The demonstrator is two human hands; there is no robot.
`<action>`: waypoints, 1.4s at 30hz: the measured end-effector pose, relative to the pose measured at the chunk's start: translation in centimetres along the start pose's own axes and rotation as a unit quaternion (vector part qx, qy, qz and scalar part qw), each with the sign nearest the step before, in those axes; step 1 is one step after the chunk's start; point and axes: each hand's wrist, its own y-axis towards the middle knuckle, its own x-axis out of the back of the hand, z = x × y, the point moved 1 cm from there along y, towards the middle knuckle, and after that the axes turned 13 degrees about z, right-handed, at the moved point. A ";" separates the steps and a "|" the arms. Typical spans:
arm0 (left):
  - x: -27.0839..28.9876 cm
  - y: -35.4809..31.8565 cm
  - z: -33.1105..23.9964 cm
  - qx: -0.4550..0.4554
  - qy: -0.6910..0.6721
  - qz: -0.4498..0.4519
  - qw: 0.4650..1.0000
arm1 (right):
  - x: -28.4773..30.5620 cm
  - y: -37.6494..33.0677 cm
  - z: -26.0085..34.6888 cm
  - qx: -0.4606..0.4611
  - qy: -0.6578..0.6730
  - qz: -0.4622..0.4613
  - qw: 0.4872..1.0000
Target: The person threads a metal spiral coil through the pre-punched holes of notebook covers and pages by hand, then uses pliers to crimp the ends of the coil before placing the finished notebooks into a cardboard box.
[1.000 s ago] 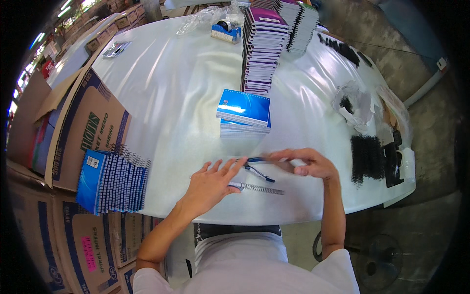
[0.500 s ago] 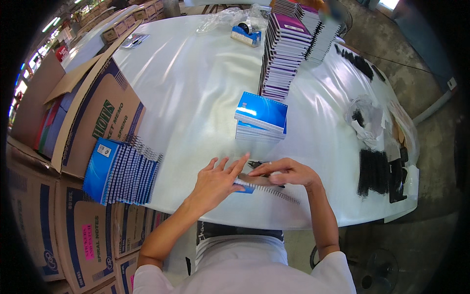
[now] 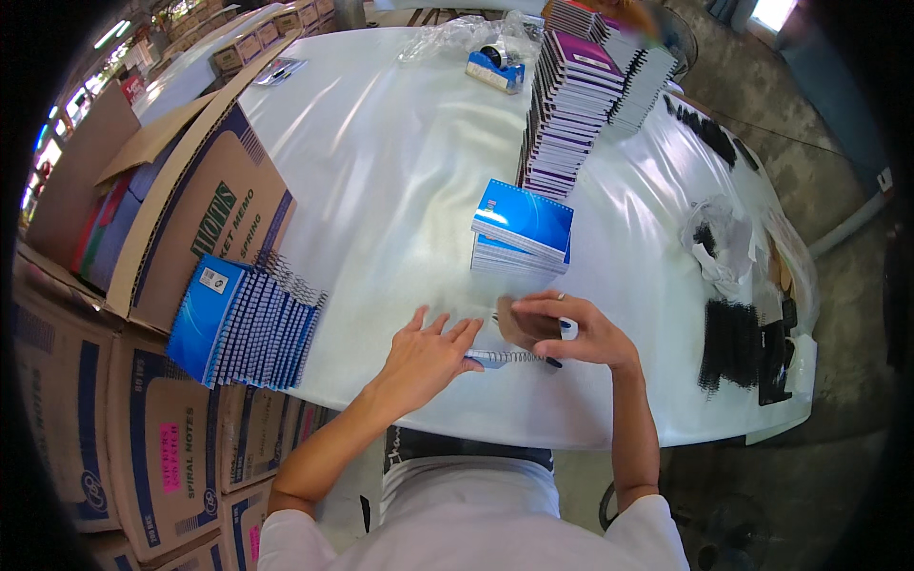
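My left hand (image 3: 427, 352) lies with fingers spread at the near middle of the white-covered table, its thumb against a small spiral notebook (image 3: 492, 359). That notebook is mostly under the hand, and its wire coil (image 3: 522, 357) runs out to the right. Close beside it my right hand (image 3: 581, 328) hovers with bent, partly smeared fingers. A dark, slim tool (image 3: 552, 362) shows below the right thumb; most of it is hidden, and I cannot tell whether it is held. Just beyond the hands stands a short stack of blue notebooks (image 3: 524, 224).
At left, coil-bound blue notebooks (image 3: 252, 324) lean near an open carton (image 3: 214, 214); more cartons (image 3: 171, 447) stand below. Tall purple notebook stacks (image 3: 571, 114) rise behind, beside a blue tape dispenser (image 3: 495, 71). Black coils (image 3: 730, 343) and a plastic bag (image 3: 719, 243) lie right.
My right hand has lifted off the coil and its fingers have opened wider, swinging slightly away. Less coil sticks out to the right. My left hand stays on the notebook. The view has shifted slightly.
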 end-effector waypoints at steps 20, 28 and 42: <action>1.3 1.8 2.8 -0.010 -0.150 0.132 0.980 | -9.2 -2.2 0.1 0.039 -0.600 -0.191 0.776; 2.9 1.6 2.7 0.009 -0.141 0.157 0.977 | -9.4 -3.1 1.2 0.061 -0.473 -0.040 0.878; 0.0 0.4 1.7 -0.017 -0.058 -0.016 0.998 | 1.4 2.1 0.3 -0.112 0.091 0.177 0.974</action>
